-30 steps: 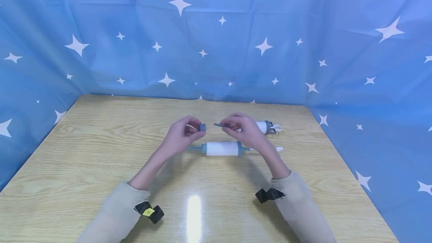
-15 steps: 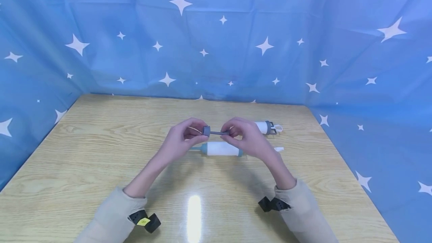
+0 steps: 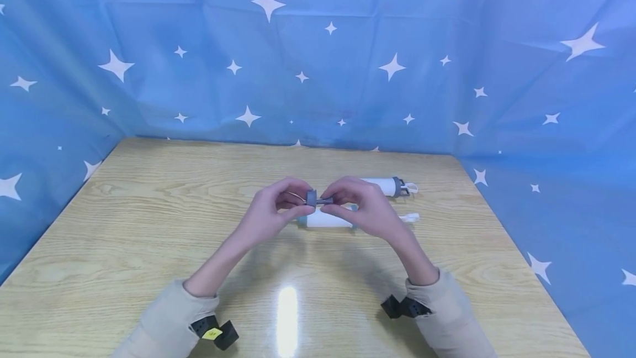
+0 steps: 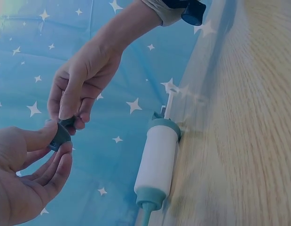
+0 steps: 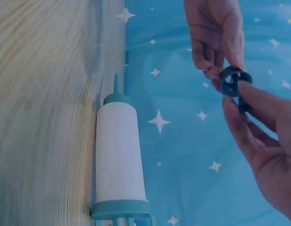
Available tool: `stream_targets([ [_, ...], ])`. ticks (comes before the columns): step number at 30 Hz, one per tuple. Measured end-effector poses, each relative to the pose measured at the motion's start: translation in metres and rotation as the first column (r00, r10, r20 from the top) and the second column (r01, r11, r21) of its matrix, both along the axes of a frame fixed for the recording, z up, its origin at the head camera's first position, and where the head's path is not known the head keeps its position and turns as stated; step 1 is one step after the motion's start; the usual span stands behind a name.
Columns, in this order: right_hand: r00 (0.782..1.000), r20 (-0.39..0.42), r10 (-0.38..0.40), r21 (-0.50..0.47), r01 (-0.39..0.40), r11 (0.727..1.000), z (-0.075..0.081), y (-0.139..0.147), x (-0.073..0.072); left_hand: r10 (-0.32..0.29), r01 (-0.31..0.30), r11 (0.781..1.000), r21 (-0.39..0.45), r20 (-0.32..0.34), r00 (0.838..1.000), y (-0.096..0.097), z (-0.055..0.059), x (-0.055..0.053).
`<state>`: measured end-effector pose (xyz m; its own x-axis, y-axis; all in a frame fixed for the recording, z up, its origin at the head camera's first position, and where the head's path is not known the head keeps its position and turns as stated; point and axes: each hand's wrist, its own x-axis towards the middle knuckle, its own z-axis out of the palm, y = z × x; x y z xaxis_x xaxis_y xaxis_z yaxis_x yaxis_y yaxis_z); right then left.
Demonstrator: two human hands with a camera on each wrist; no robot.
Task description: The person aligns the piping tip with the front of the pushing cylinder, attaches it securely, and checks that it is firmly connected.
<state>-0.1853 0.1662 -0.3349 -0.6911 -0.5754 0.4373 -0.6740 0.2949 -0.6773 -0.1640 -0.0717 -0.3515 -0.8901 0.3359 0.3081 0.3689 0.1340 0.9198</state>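
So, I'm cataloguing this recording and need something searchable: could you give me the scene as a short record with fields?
Left hand: pinches a slate-grey ring-shaped part
Right hand: pinches a small slate-grey stemmed piece
Parts' relation: stem appears to meet the ring; depth inside unclear
Lying nearer: white cylinder with teal ends, partly hidden by the hands
Lying farther back: white cylinder with dark grey end fitting, partly behind the right hand
Surface: pale wood-grain table
Backdrop: blue cloth with white stars
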Motion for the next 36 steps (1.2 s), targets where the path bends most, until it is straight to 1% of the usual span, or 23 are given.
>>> stream_targets([
  [2,0.998,0.031,0.048,-0.026,-0.047,0.999,-0.001,0.000,0.000,-0.003,0.003,1.000,0.001,0.002,1.000,0.000,0.000,0.001],
  [6,0.988,0.075,0.136,-0.070,-0.131,0.989,-0.001,0.001,0.001,-0.012,0.012,1.000,0.011,0.008,1.000,0.001,0.000,0.003],
  [8,0.983,0.091,0.158,-0.082,-0.151,0.985,-0.001,0.002,0.002,-0.017,0.017,1.000,0.015,0.008,1.000,0.001,0.001,0.003],
  [10,0.983,0.089,0.162,-0.083,-0.155,0.984,0.000,0.002,0.002,-0.020,0.020,1.000,0.016,0.010,1.000,0.002,0.002,0.004],
  [13,0.985,0.072,0.156,-0.085,-0.150,0.985,-0.001,0.002,0.003,-0.021,0.021,1.000,0.020,0.008,1.000,0.002,0.003,0.006],
  [19,0.995,-0.011,0.095,-0.093,-0.096,0.991,-0.002,-0.001,0.003,-0.020,0.020,0.999,0.033,-0.002,1.000,0.003,0.004,0.009],
  [21,0.996,-0.018,0.086,-0.100,-0.088,0.991,-0.002,-0.002,0.003,-0.025,0.025,0.999,0.042,-0.003,1.000,0.004,0.005,0.009],
  [27,0.996,-0.001,0.089,-0.122,-0.088,0.989,-0.001,-0.003,0.005,-0.035,0.036,0.998,0.059,-0.011,0.999,0.006,0.005,0.010],
  [36,0.999,0.018,0.035,-0.113,-0.032,0.993,-0.001,-0.005,0.007,-0.054,0.054,0.995,0.081,0.002,0.999,0.008,0.005,0.012],
])
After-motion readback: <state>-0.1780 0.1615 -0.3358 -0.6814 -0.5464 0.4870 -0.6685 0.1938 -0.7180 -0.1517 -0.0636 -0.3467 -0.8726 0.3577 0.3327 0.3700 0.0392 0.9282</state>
